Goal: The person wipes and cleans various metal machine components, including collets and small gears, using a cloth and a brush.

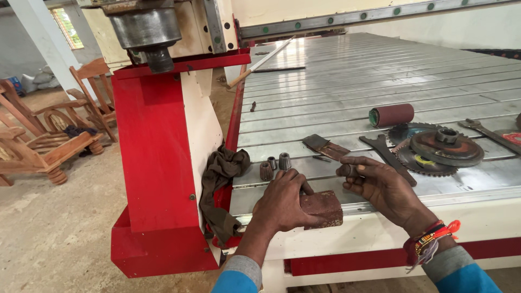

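I see the left hand (283, 202) clamped over a reddish-brown rectangular block (323, 208), fingers wrapped on its top and near side; block sits on the front edge of the ribbed metal machine bed (347, 81), partly overhanging the white front rail. Right hand (382, 187) is curled shut around sth small and dark, thumb & fingertips pinching it just above the bed; can't tell what the piece is, mostly hidden by the fingers. Red/orange thread bands on the right wrist, grey-blue sleeves on both arms.

Just behind the left hand: three small metal collets (274, 164) standing upright in a group, near but not touching the knuckles. Behind the right hand lies a dark strip of abrasive paper (324, 146), a flat black spanner (386, 154) at an angle, and a stack of toothed saw blades (440, 150) w/ a ring-shaped part on top. Maroon sandpaper roll (393, 115) lies on its side further back. A long file w/ wooden handle (261, 61) rests far up the bed.

Dark rag (221, 182) hangs off the bed's left corner against the red machine column (154, 152). Spindle head (145, 30) above it. Wooden chairs (49, 133) on the floor at left, well apart
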